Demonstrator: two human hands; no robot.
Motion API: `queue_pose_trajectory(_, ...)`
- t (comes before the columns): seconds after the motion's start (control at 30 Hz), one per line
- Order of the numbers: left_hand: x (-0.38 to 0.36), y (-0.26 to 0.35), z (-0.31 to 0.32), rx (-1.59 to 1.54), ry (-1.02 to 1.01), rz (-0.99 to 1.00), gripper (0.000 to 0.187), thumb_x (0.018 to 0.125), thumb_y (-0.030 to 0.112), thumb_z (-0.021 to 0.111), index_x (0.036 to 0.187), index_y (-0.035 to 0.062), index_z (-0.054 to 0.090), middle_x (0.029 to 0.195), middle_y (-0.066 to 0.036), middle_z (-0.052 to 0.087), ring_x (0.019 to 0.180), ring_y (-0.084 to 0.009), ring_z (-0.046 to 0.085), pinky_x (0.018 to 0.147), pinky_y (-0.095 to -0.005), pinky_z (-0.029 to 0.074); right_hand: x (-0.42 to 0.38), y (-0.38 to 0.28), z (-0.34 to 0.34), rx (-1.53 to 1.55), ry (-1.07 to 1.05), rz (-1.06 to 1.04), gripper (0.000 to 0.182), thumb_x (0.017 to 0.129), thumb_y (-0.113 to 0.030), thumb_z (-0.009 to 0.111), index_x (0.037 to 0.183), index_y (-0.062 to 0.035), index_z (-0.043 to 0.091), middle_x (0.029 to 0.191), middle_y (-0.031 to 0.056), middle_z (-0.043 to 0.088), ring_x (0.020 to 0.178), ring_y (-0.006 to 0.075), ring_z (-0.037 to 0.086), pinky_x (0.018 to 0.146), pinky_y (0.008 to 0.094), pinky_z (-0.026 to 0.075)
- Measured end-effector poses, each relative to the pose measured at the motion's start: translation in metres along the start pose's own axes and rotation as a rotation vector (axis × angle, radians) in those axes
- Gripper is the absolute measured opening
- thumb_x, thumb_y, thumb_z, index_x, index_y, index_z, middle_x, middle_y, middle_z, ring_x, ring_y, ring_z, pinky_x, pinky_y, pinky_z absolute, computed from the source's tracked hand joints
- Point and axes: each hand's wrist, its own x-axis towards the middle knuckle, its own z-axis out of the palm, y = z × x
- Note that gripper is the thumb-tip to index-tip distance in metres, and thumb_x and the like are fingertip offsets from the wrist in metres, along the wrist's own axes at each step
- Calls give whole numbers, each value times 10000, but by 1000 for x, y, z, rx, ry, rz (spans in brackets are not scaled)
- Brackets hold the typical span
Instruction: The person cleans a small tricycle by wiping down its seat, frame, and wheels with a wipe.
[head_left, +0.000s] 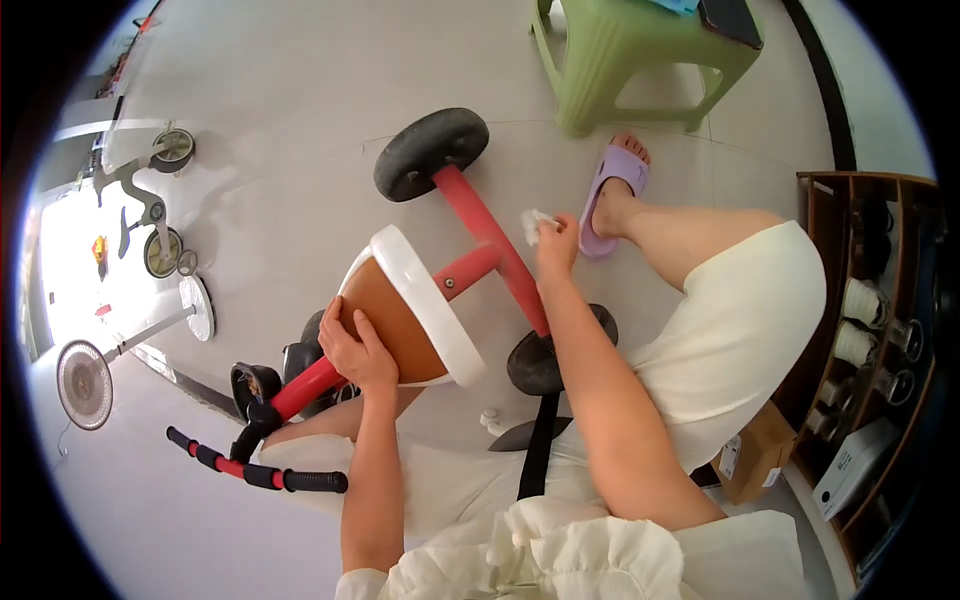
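Observation:
A child's red tricycle lies tipped over on the floor in front of me. Its seat has a white rim and a brown pad. My left hand rests on the brown pad with its fingers spread. My right hand pinches a crumpled white tissue near the red rear axle. One black rear wheel is at the far end of the axle, another lies nearer, partly behind my right forearm. The black-gripped handlebar points to the left.
A green plastic stool stands at the back, with a dark flat object on top. Shoe shelves line the right side, with a cardboard box below. A balance bike and a standing fan are on the left.

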Motion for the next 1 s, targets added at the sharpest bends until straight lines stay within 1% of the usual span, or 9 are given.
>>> queue_pose_trajectory(0.13,-2,1,1,-38,-12,-36,355,955,169,518,1251,-22,564,1251,-191,596,1178,-377,515,1028,-463,387,-59,-11,-6,28,-621,46,212,924,-103,551,1101,-62,662,1110,77,659,952,219,626,836,362,493)
queue_pose_trajectory(0.2,-2,1,1,-41,-33,-47,360,960,171,507,1256,-28,561,1258,-198,590,1185,-377,513,1033,-464,384,-107,-4,-6,134,-828,-38,195,941,-119,562,1101,-86,669,1176,92,659,1099,247,609,948,395,474)
queue_pose_trajectory(0.27,-3,3,1,-25,-27,-38,362,965,173,499,1258,-31,559,1264,-197,587,1187,-377,512,1032,-467,382,-126,7,-4,-278,-869,-876,251,949,-168,578,1188,-131,642,1268,90,630,1279,265,514,1108,442,370)
queue_pose_trajectory(0.37,-4,0,2,-23,-27,-32,367,969,176,496,1263,-36,555,1267,-196,587,1191,-376,511,1034,-467,381,-108,3,-15,-410,-1006,-1020,341,957,-195,570,1295,-151,580,1353,71,577,1393,265,389,1199,481,231)
queue_pose_trajectory(0.5,-3,-1,2,-39,-28,-19,369,974,179,492,1267,-38,553,1271,-195,587,1194,-374,510,1038,-463,378,-93,5,-11,-491,-1040,-1061,412,964,-194,554,1371,-139,523,1424,80,518,1410,276,365,1194,482,235)
queue_pose_trajectory(0.7,-4,-1,1,-45,-24,-15,357,996,188,479,1278,-18,551,1262,-192,579,1194,-350,508,1047,-442,367,-83,18,-4,-543,-792,-937,433,935,-233,596,1354,-129,559,1442,124,489,1421,299,340,1191,466,247)
queue_pose_trajectory(0.77,-5,-2,2,-45,-22,-14,356,996,183,474,1279,-20,550,1261,-196,578,1194,-351,507,1046,-443,367,-81,14,-3,-419,-583,-855,378,921,-232,610,1280,-116,615,1358,117,545,1345,327,416,1137,481,316)
queue_pose_trajectory(0.87,-6,-4,2,-61,-21,-27,354,997,175,471,1280,-23,548,1258,-197,578,1194,-350,507,1045,-441,368,-71,-3,-10,-491,-506,-534,211,902,-186,629,1071,-80,699,1177,118,607,1187,358,523,1022,496,391)
queue_pose_trajectory(1.0,-6,-5,2,-54,-29,-24,351,1000,173,470,1278,-28,546,1259,-197,578,1192,-349,509,1044,-441,368,-71,7,3,-313,-452,-412,133,871,-157,652,942,-52,689,1046,109,614,1047,336,561,912,467,437)
